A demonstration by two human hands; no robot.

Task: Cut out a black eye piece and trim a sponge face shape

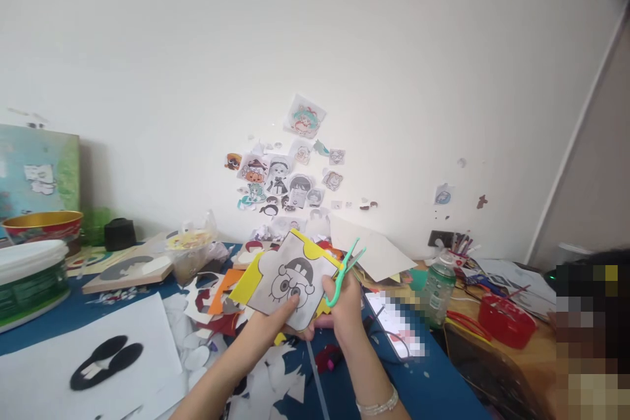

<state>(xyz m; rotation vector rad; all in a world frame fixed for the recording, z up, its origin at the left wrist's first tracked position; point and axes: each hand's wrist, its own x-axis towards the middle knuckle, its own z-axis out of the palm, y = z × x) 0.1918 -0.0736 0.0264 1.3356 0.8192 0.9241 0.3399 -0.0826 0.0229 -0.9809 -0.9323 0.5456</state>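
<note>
My left hand point(288, 316) is closed on a white paper drawing of an upside-down cartoon face point(280, 266), thumb on its front and fingers behind. A yellow sheet point(249, 281) lies against the back of the paper, its edges showing past the outline. My right hand point(345, 302) is closed on a pair of green scissors point(339, 282), beside the drawing's right edge. The scissors point upward, and part of them is hidden in the hand. Paper scraps point(280, 374) and coloured offcuts lie on the blue table cover point(418, 384) below my hands.
To the left are a white sheet with black shapes point(111, 361), a green-and-white tub point(32, 282) and a plastic bowl point(191, 252). To the right lie a phone point(394, 325), a bottle point(438, 292) and a red container point(506, 320). Paper cutouts point(300, 187) cover part of the wall.
</note>
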